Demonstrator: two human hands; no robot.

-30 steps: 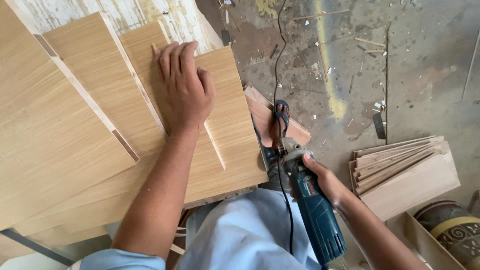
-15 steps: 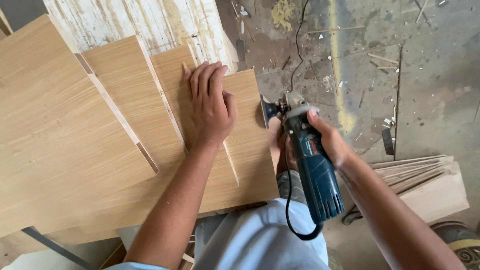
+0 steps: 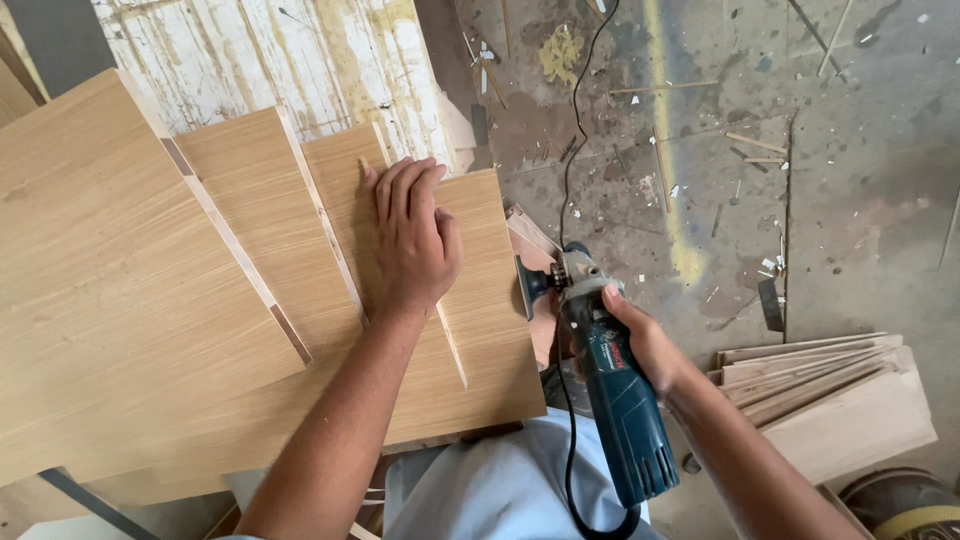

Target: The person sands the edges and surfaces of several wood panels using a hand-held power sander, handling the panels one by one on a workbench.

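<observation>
Pressing flat, the left hand (image 3: 410, 245) spreads its fingers (image 3: 400, 190) open on the top wood panel (image 3: 480, 330) of a fanned stack on the worktop (image 3: 300, 60), gripping nothing. The right hand (image 3: 645, 340) wraps its fingers closed around a blue angle grinder (image 3: 615, 395), whose head sits just beside the panel's right edge. Offcut boards (image 3: 830, 395) lie on the floor (image 3: 850, 150).

Head camera — looking steeply down, close — onto boards (image 3: 250, 300).

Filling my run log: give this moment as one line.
left hand: flat on wood panel | right hand: holds blue grinder at panel's right edge
</observation>
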